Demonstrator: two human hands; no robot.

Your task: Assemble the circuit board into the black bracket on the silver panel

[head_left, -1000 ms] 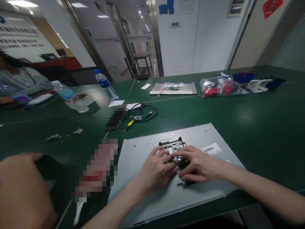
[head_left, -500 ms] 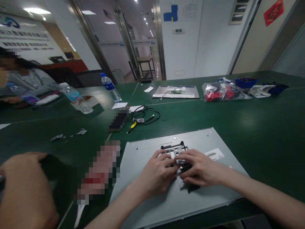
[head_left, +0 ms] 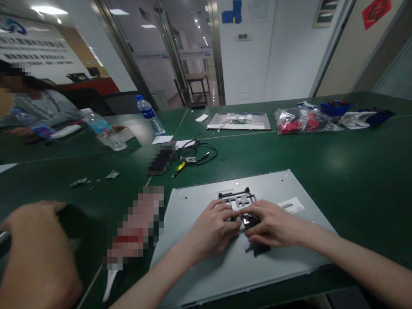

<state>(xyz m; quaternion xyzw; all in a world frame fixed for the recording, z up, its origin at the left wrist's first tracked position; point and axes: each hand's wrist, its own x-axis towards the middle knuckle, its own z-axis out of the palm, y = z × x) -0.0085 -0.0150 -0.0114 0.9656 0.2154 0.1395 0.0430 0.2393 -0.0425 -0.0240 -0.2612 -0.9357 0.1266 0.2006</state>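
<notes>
Green table (head_left: 360, 171), grey panel (head_left: 251, 272) laid flat at its near edge. Panel's long axis is run left-right, right end angled slightly away. Black frame (head_left: 241, 200) is seated mid-panel, far bar aligned roughly with the panel's far edge; nearer part half covered. Left hand (head_left: 219, 229) and right hand (head_left: 273, 223) are curled narrow over it, fingertips close; actual grip can't be told.

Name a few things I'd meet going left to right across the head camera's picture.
Pale-capped bottle, bottle with bright blue cap, left hand, right hand, the left of two blue bins, red wall sign.
</notes>
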